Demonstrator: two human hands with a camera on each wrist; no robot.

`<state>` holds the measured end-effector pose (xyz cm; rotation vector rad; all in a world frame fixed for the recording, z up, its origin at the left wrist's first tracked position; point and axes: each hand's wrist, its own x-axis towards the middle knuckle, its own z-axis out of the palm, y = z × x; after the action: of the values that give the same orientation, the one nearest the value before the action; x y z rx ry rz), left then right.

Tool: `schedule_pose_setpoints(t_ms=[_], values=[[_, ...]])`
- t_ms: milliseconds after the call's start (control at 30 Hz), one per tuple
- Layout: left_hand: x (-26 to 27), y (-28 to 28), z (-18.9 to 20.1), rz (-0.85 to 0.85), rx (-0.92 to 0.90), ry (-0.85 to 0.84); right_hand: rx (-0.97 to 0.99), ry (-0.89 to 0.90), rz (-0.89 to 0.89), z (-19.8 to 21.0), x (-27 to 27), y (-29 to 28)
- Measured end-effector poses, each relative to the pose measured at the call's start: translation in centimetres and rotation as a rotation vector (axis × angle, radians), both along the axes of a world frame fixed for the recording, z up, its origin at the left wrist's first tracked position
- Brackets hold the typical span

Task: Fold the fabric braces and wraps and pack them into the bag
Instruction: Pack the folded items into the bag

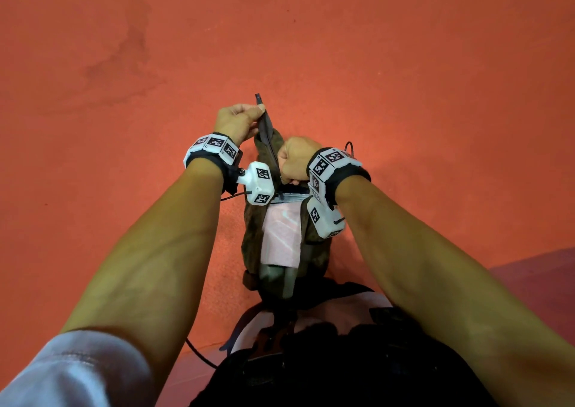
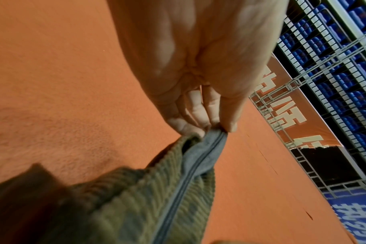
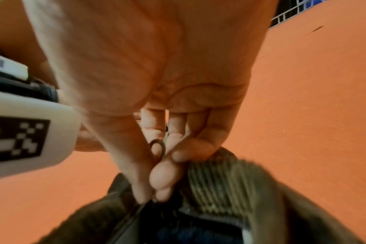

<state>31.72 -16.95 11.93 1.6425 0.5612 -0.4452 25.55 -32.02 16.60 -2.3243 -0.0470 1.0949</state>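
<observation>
An olive corduroy bag [image 1: 314,244] stands on the orange floor between my forearms, a pale pink panel [image 1: 281,235] on its front. My left hand [image 1: 238,120] pinches the far end of the bag's grey zipper tape [image 2: 201,156] and holds it taut and raised; the left hand [image 2: 201,127] shows thumb and fingertips closed on the tape. My right hand [image 1: 292,162] is fisted at the bag's top. In the right wrist view the right hand [image 3: 157,181] pinches the zipper pull, whose dark ring [image 3: 157,147] shows between the fingers. The bag's mouth [image 3: 178,227] is dark inside; no braces or wraps show.
Orange floor [image 1: 404,64] surrounds the bag on all sides. A wire fence [image 2: 303,115] with orange and blue banners and blue seats behind it stands at a distance. My dark clothing and a cable [image 1: 199,353] lie near the bottom edge.
</observation>
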Motion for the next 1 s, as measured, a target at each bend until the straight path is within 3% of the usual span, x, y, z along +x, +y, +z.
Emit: schedule_pose_setpoints(t_ms=[167,333,567,733,1000], values=[[-3.8,0.7,-0.4,-0.142,0.155,0.115,-0.081,-0.142,-0.004,-0.4,-1.7,0.8],[-7.7,0.6,-0.4,-0.312,0.197,0.159,-0.139,-0.225,-0.008,0.1,-2.8,1.2],[-8.4,-0.3,1.1,-0.483,0.282,0.256,-0.113,-0.265,-0.085,0.7,-3.6,0.9],[-8.7,-0.5,2.1,-0.522,0.249,0.311,-0.100,-0.280,-0.126,0.9,-3.9,0.7],[-7.1,0.1,1.8,-0.490,0.352,0.236,-0.079,-0.272,-0.088,1.6,-4.4,1.3]])
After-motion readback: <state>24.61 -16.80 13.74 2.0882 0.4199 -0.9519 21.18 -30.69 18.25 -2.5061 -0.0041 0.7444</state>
